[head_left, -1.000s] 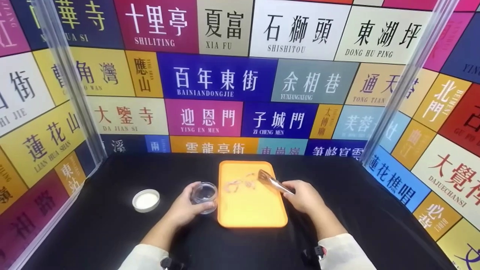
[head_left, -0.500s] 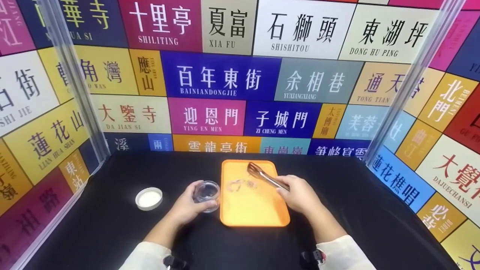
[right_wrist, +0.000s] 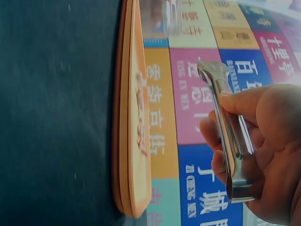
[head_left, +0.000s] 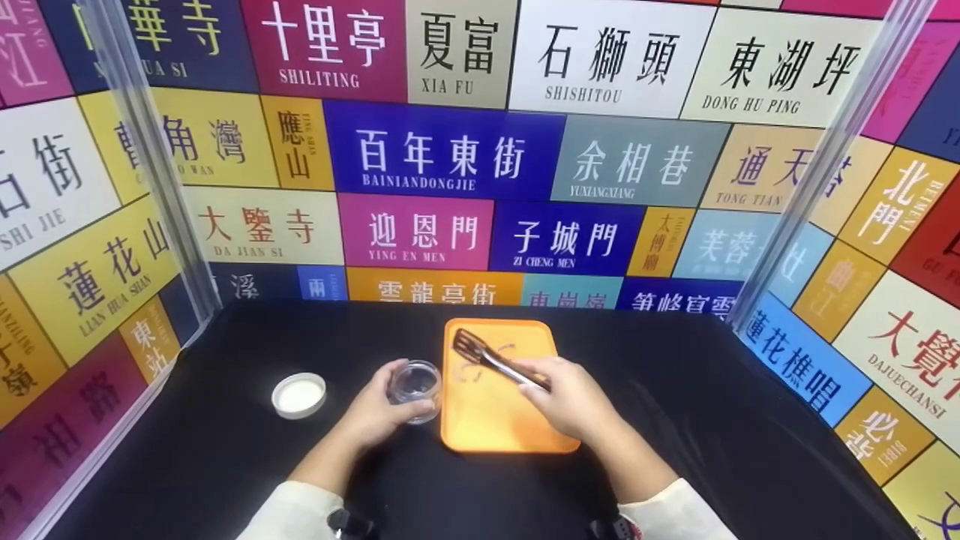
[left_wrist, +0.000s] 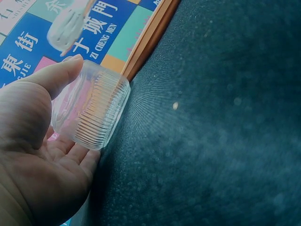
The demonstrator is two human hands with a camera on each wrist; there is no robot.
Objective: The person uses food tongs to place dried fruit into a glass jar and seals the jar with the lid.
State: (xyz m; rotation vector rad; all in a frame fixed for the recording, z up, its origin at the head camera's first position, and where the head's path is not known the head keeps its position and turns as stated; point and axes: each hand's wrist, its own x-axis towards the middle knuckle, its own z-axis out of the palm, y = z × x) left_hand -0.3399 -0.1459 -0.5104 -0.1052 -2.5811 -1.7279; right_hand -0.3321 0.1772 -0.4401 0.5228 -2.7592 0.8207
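Note:
My left hand (head_left: 375,409) holds a small clear glass jar (left_wrist: 101,108) by its side, thumb on one side and fingers on the other. The jar stands on the black cloth against the left edge of an orange tray (head_left: 499,427). My right hand (head_left: 574,397) grips metal tongs (right_wrist: 230,136), whose slotted head hangs above the tray's upper left part. In the right wrist view the tong arms lie close together; I cannot tell whether anything is between their tips. Thin curved pinkish pieces (head_left: 471,373) lie on the tray, partly hidden by the tongs.
A round white-lined lid (head_left: 298,395) lies to the left of the jar. Black cloth (head_left: 480,495) covers the table. Behind it stands a wall (head_left: 442,150) of coloured signs, with clear corner posts (head_left: 169,195) at both sides. A tiny pale speck (left_wrist: 175,106) is on the cloth.
My right hand has carried the tongs leftward across the tray toward the jar. Fewer pieces show on the tray around the tongs. The left hand and jar have stayed put.

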